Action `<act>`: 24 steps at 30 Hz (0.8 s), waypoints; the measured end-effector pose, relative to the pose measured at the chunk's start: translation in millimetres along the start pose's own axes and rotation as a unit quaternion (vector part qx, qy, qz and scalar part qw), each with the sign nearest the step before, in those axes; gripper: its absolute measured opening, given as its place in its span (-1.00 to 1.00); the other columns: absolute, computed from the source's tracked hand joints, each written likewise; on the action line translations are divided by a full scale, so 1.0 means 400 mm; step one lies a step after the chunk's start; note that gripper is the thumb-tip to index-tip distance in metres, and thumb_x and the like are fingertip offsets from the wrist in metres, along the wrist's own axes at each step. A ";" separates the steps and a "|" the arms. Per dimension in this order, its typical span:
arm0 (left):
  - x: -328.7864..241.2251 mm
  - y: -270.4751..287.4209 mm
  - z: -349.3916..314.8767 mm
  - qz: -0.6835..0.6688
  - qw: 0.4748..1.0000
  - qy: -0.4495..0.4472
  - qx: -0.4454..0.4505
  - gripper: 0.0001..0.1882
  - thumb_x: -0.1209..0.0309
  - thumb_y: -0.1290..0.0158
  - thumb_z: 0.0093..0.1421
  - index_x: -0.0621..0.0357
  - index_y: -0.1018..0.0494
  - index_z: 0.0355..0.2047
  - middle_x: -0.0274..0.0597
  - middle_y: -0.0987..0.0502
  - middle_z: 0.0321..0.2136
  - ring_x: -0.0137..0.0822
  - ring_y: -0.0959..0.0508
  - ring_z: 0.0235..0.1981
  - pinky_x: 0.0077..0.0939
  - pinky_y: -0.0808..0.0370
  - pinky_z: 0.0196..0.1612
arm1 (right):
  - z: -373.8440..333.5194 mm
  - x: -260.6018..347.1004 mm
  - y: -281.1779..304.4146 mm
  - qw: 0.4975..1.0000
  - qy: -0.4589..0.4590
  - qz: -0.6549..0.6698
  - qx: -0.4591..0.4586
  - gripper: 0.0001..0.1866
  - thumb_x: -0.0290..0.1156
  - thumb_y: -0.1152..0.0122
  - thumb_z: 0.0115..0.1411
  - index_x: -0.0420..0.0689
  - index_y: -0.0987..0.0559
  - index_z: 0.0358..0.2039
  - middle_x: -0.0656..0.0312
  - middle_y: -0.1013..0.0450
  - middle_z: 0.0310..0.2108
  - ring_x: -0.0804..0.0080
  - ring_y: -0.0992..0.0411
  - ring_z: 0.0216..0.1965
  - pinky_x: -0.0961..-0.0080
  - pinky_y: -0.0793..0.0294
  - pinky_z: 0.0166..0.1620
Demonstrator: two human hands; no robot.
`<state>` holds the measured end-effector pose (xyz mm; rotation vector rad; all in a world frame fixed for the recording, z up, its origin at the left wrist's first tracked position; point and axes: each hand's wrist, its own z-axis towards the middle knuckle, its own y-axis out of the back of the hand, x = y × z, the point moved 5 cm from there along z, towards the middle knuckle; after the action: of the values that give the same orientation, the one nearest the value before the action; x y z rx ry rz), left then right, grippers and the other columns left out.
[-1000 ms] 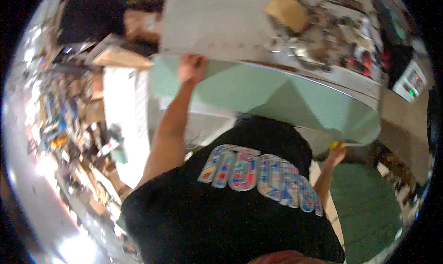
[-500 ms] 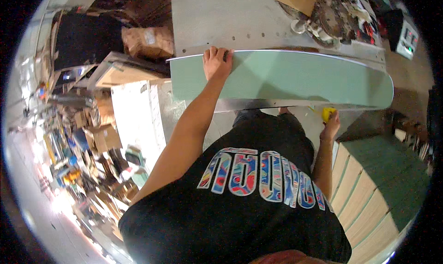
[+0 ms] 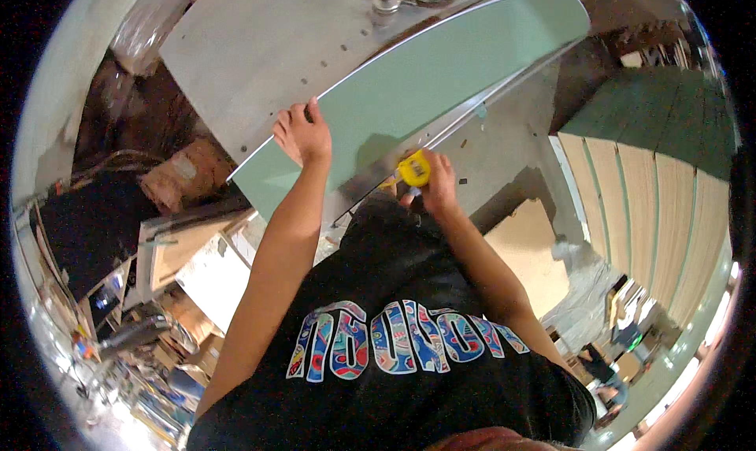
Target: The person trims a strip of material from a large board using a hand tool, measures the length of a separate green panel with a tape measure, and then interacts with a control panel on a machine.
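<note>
A long light-green panel [image 3: 441,73] with a rounded far-right end and a thin white edge lies slantwise over the grey work table. My left hand [image 3: 304,132] is closed over its far edge near the left end, fingers curled. A small dark spot shows between thumb and forefinger; I cannot tell what it is. In my right hand [image 3: 442,185] is a yellow tape measure [image 3: 413,168], held just off the panel's near edge, close to my body. Whether its blade is pulled out is hard to make out.
The grey table [image 3: 236,57] has a row of holes, with metal machine parts [image 3: 386,0] at its back. Stacked green-topped boards [image 3: 630,175] stand at the right, a tan sheet [image 3: 529,254] nearer me. Cardboard and offcuts crowd the left, beside a brown paper-wrapped bundle [image 3: 185,175].
My view has turned, so the panel now slants up to the right. My right hand has brought the tape measure leftward along the near edge, closer to my left hand, which stays on the far edge.
</note>
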<state>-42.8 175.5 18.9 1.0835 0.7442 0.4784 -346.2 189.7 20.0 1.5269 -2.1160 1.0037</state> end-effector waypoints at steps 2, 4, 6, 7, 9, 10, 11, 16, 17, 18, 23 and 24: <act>0.003 -0.011 -0.004 0.020 1.000 -0.008 0.015 -0.58 -0.12 -0.04 0.43 -0.10 -0.64 -0.17 -0.18 -0.56 -0.09 -0.04 -0.45 0.05 -0.07 -0.32 0.17 | 0.005 -0.050 0.018 0.999 -0.007 0.020 -0.030 -0.65 -0.18 -0.19 0.44 -0.24 -0.43 -0.08 -0.07 -0.55 -0.22 0.05 -0.63 -0.41 0.21 -0.59 -0.56; -0.007 -0.016 0.001 0.020 0.999 -0.017 0.024 -0.57 -0.14 -0.01 0.46 -0.12 -0.63 -0.14 -0.22 -0.52 -0.11 -0.06 -0.42 0.02 -0.10 -0.32 0.18 | 0.004 -0.079 0.035 0.997 0.014 0.041 -0.057 -0.68 -0.18 -0.22 0.43 -0.18 -0.47 -0.06 0.07 -0.54 -0.17 0.20 -0.60 -0.25 0.27 -0.62 -0.31; -0.007 -0.008 0.001 0.010 0.999 -0.007 0.037 -0.57 -0.14 0.00 0.46 -0.12 -0.64 -0.14 -0.22 -0.52 -0.12 -0.07 -0.42 0.02 -0.10 -0.31 0.18 | -0.026 -0.085 0.033 0.995 0.016 0.020 -0.097 -0.69 -0.19 -0.21 0.43 -0.16 -0.49 -0.02 0.15 -0.53 -0.15 0.29 -0.59 -0.16 0.28 -0.65 -0.17; -0.010 -0.007 0.001 0.005 0.999 -0.002 0.044 -0.57 -0.14 0.00 0.46 -0.12 -0.64 -0.15 -0.22 -0.52 -0.12 -0.07 -0.43 0.02 -0.10 -0.31 0.18 | -0.024 -0.084 0.033 0.996 0.027 0.021 -0.081 -0.69 -0.19 -0.19 0.45 -0.16 -0.50 0.01 0.15 -0.53 -0.14 0.30 -0.59 -0.16 0.28 -0.65 -0.15; -0.006 -0.009 -0.001 0.008 0.999 -0.012 0.032 -0.56 -0.13 0.01 0.47 -0.10 -0.63 -0.15 -0.21 -0.52 -0.12 -0.06 -0.43 0.01 -0.10 -0.32 0.18 | -0.025 -0.101 0.029 0.997 0.040 0.027 -0.053 -0.68 -0.20 -0.16 0.48 -0.17 -0.52 0.05 0.16 -0.53 -0.12 0.31 -0.58 -0.14 0.28 -0.65 -0.11; -0.007 -0.013 0.000 0.010 0.999 -0.017 0.027 -0.56 -0.13 0.01 0.47 -0.08 -0.63 -0.15 -0.20 -0.52 -0.12 -0.06 -0.43 0.01 -0.10 -0.32 0.17 | -0.032 -0.116 0.026 0.997 0.041 0.037 -0.046 -0.67 -0.20 -0.14 0.49 -0.18 -0.53 0.07 0.17 -0.53 -0.12 0.32 -0.58 -0.14 0.29 -0.65 -0.10; -0.004 -0.017 0.001 0.008 0.999 -0.016 0.035 -0.55 -0.13 0.00 0.46 -0.07 -0.63 -0.15 -0.17 -0.53 -0.09 -0.03 -0.44 0.02 -0.07 -0.32 0.17 | -0.044 -0.127 0.014 0.997 0.042 0.048 -0.040 -0.65 -0.19 -0.12 0.51 -0.18 -0.54 0.10 0.18 -0.53 -0.12 0.33 -0.58 -0.13 0.30 -0.64 -0.09; -0.016 -0.009 0.005 0.010 0.998 -0.019 0.060 -0.52 -0.12 -0.03 0.44 0.01 -0.64 -0.14 -0.06 -0.58 -0.04 0.03 -0.48 0.05 -0.01 -0.35 0.17 | -0.049 -0.261 0.005 0.992 0.079 0.083 -0.061 -0.51 -0.01 -0.02 0.55 -0.20 -0.57 0.13 0.17 -0.56 -0.10 0.36 -0.56 -0.14 0.31 -0.62 -0.05; -0.006 -0.019 0.001 0.006 0.998 -0.033 0.049 -0.52 -0.12 -0.03 0.44 0.03 -0.64 -0.15 -0.05 -0.60 -0.05 0.03 -0.48 0.05 -0.01 -0.36 0.16 | -0.049 -0.273 0.011 0.990 0.090 0.075 -0.075 -0.51 0.00 -0.02 0.54 -0.19 -0.57 0.12 0.17 -0.55 -0.11 0.35 -0.57 -0.15 0.30 -0.63 -0.06; 0.008 -0.035 0.005 0.005 0.998 -0.050 0.038 -0.51 -0.12 -0.02 0.44 0.05 -0.64 -0.16 -0.03 -0.61 -0.05 0.02 -0.49 0.05 -0.01 -0.36 0.16 | -0.043 -0.284 0.020 0.989 0.098 0.071 -0.088 -0.50 0.01 -0.03 0.53 -0.18 -0.56 0.12 0.17 -0.55 -0.12 0.35 -0.57 -0.16 0.28 -0.63 -0.06; 0.032 -0.085 0.029 0.042 0.996 -0.064 0.042 -0.58 -0.10 -0.05 0.43 -0.03 -0.61 -0.17 -0.09 -0.54 -0.11 -0.01 -0.48 -0.04 -0.09 -0.38 0.11 | -0.070 -0.402 -0.042 0.985 0.085 0.114 -0.098 -0.51 0.04 -0.05 0.50 -0.13 -0.55 0.13 0.19 -0.53 -0.14 0.30 -0.58 -0.19 0.23 -0.64 -0.09; 0.014 -0.068 0.013 0.028 0.998 -0.055 0.032 -0.58 -0.09 -0.04 0.43 -0.02 -0.61 -0.17 -0.09 -0.53 -0.10 -0.02 -0.47 -0.02 -0.08 -0.36 0.13 | -0.100 -0.414 -0.076 0.981 0.076 0.154 -0.089 -0.53 0.02 -0.06 0.50 -0.11 -0.53 0.14 0.20 -0.52 -0.14 0.30 -0.57 -0.19 0.23 -0.65 -0.09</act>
<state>-35.3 165.2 -6.2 1.1826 0.6372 0.4418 -263.2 325.6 -47.5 1.0252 -2.3045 0.9630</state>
